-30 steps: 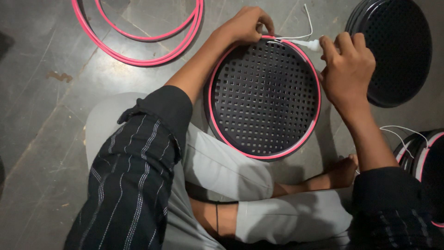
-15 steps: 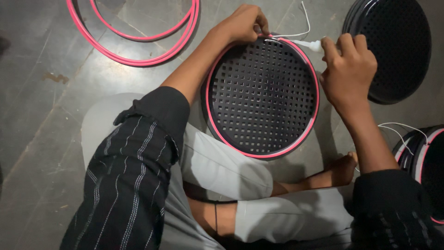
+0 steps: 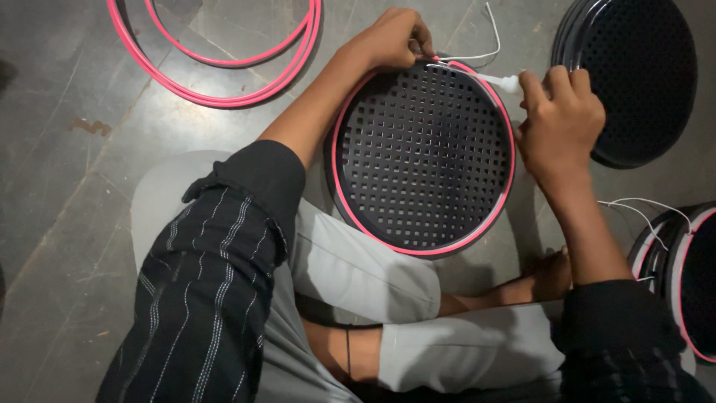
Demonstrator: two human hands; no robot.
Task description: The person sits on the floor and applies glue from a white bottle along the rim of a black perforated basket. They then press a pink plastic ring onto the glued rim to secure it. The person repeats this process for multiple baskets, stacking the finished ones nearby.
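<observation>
Far left on the grey floor (image 3: 67, 186) lie pink rings (image 3: 224, 71), their far arcs cut off by the picture's top edge; bare floor opens to the left and near side of them. The person's striped dark sleeve and pale trouser leg hide the floor in the near middle.

The left hand (image 3: 391, 37) rests curled on the far rim of the round black perforated grille (image 3: 421, 157), which sits on the floor against the knee, edged with a pink band. The fingertips are tucked under the knuckles, so whether they pinch the thin white wire (image 3: 470, 56) there cannot be told.

Right of the grille, the right hand (image 3: 559, 119) is closed round a small white connector (image 3: 511, 83) just at the grille's far right rim; most of it is hidden by the fingers.

Further right, a second black grille (image 3: 634, 75) lies close to that hand, and another pink-edged stack (image 3: 686, 276) is cut off by the right edge, leaving little room there.
</observation>
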